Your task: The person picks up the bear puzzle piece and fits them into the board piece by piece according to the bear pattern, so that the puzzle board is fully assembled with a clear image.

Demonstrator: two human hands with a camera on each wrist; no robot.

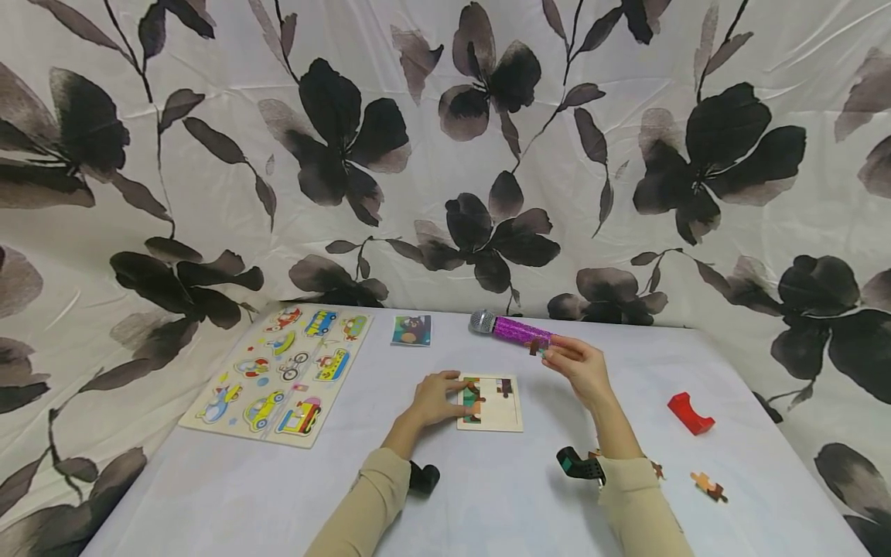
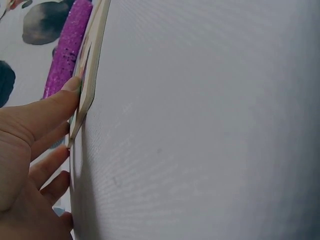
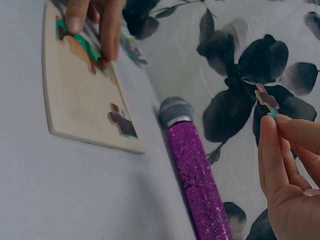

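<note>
In my right hand a small brown and teal jigsaw piece is pinched between thumb and fingertips, raised above the table by the microphone. My left hand rests on the left side of a pale wooden puzzle board, thumb and fingertips touching it. Several joined green and orange pieces line that side of the board, partly under the fingers. A single dark brown piece lies in the board's far right corner. Bare wood shows over the rest.
A purple glitter microphone lies behind the board, near a small picture card. At left is a large vehicle puzzle board. On the right are a red curved block and loose jigsaw pieces, some partly behind my right forearm.
</note>
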